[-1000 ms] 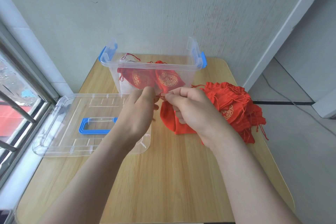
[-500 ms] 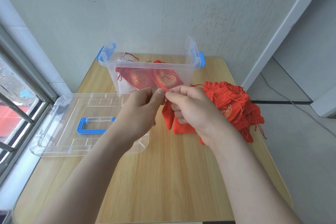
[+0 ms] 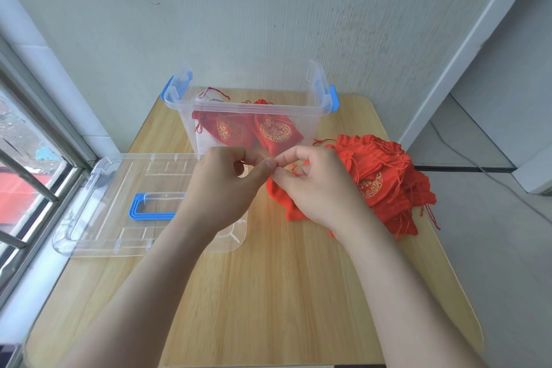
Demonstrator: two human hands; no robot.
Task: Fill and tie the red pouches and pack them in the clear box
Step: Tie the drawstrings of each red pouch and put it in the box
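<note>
Clear plastic lid [image 3: 119, 188] with a blue handle [image 3: 149, 213] lies flat at nine o'clock on the wooden table [image 3: 283, 293]. Left hand [image 3: 221, 185] and right hand [image 3: 316, 188] meet at the centre, their curled fingertips pinching the drawstring of a red pouch [image 3: 283, 203] that shows beneath the right hand. The clear box [image 3: 254, 107], with two filled pouches [image 3: 274, 131] inside, stands at twelve o'clock, and a pile of loose pouches [image 3: 385, 182] lies at three o'clock.
</note>
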